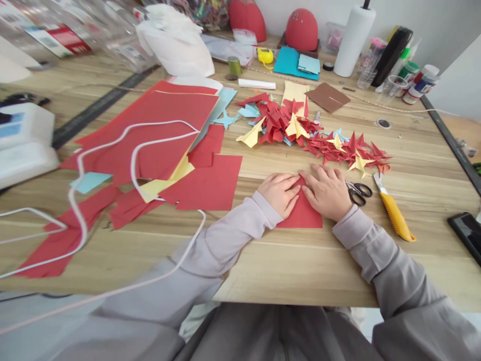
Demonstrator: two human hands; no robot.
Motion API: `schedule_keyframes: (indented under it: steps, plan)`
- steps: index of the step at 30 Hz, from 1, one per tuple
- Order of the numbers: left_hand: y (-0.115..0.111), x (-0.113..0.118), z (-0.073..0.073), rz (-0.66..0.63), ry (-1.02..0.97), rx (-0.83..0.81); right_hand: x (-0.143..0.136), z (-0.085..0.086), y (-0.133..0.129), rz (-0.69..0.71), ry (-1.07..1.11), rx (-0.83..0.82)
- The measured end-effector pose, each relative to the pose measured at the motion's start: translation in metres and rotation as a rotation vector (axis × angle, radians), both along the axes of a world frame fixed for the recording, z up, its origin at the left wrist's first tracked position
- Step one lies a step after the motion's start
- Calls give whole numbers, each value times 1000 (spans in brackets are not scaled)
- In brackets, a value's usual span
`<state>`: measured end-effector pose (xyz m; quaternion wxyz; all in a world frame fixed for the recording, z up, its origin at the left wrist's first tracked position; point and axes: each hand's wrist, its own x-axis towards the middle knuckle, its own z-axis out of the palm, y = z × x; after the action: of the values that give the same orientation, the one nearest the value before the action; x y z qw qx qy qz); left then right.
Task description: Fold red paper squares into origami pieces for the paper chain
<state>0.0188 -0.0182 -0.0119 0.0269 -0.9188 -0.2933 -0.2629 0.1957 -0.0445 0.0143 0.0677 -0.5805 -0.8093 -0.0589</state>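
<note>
Head: red ppr (301,215), lengthwise fore-aft

Plain red paper (305,216), black-handled scissors (354,188), yellow-handled cutter (397,214), red and yellow folded stars (276,123), pale wood-grained table (293,271)

No wording is standing out legibly. Far left of the left hand (280,194), 1 red-and-white label (62,40) is blurring on clear plastic, and a blue panel (11,128) is lying illegible on a white device (35,135). Beyond the right hand (327,191), rightward, 1 white-capped bottle (416,94) is bearing unreadably small print.
</note>
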Motion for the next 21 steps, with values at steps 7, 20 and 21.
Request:
schedule_keyframes:
  steps: [7, 20, 21]
  plan:
    - [-1, 0, 2, -1, 22, 12, -1, 0, 0, -6, -16, 0]
    - [1, 0, 3, 0, 13, -7, -1, 1, 0, -3, -32, -9]
    - [2, 0, 3, 0, 10, -8, -1, 1, 0, -3, -27, -9]
